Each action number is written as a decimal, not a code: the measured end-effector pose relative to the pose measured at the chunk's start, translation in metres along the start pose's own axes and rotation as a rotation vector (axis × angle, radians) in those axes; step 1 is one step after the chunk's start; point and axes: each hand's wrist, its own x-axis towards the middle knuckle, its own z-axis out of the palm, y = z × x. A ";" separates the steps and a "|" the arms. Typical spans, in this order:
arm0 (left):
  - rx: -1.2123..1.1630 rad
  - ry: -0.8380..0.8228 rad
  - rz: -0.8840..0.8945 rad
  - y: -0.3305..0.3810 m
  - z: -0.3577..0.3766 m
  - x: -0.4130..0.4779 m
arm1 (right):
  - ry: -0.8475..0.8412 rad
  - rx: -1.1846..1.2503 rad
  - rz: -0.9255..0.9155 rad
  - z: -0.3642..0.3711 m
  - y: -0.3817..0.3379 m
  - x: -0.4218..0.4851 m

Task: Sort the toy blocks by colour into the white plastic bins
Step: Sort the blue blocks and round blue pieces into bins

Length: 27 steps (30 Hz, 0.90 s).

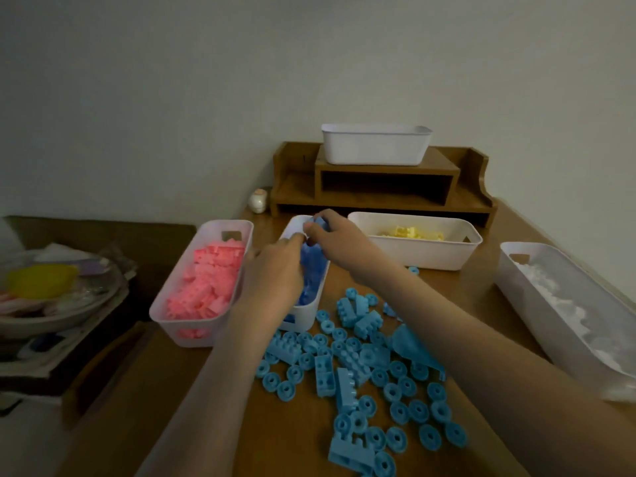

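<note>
- Brown wooden table [475, 290] against a plain pale wall [206, 98]; dim light
- Wooden desk shelf [382, 187] at the table's far edge; an empty-looking white bin [375, 146] sits on top of it; small pale round ornament [258, 200] just left of the shelf
- Left of the table: lower surface with a clutter pile [58, 297]; a bowl with something yellow in it, papers under; details blurred
- Four bins on the table: pink-block bin [203, 280] at left; blue-block bin [309, 304] touching it on the right; yellow-block bin [420, 242] behind; white-block bin [564, 311] along the right edge
- Loose light-blue blocks [361, 376] spread on the table near the camera; bricks and many round wheel pieces; one stray wheel by the yellow-block bin
- Left hand [275, 273] over the blue-block bin, fingers curled down into it; cannot tell whether it grips anything
- Right hand [337, 235] above the far end of the same bin, fingers pinched on a blue block [318, 223]
- Both forearms cross the loose pile and hide parts of it and most of the blue-block bin
</note>
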 end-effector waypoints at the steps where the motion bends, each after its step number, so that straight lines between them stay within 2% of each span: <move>1: 0.020 -0.047 -0.009 0.000 0.002 0.002 | 0.012 -0.073 -0.042 0.007 -0.003 0.003; 3: -0.010 -0.131 -0.035 -0.002 0.003 0.003 | 0.011 -0.255 -0.124 0.019 -0.005 0.009; 7: -0.093 -0.071 -0.037 -0.005 0.005 -0.003 | -0.058 -0.685 -0.135 0.026 0.004 0.023; 13: -0.046 0.059 -0.036 -0.004 0.007 -0.005 | 0.006 -0.764 -0.046 0.033 0.014 0.042; 16: -0.119 0.114 -0.054 -0.005 0.008 -0.006 | 0.027 -0.688 -0.116 0.034 0.013 0.041; 20: -0.014 0.184 -0.074 -0.007 0.009 -0.006 | 0.171 -0.266 -0.134 0.034 0.006 0.034; 23: -0.003 0.138 -0.116 -0.008 0.006 -0.008 | 0.219 -0.216 -0.205 0.033 0.013 0.027; 25: -0.017 0.132 -0.090 -0.008 0.006 -0.010 | 0.200 -0.139 -0.191 0.029 0.015 0.024; 27: -0.051 0.138 -0.064 -0.008 0.006 -0.010 | 0.200 -0.001 -0.100 0.021 0.013 0.023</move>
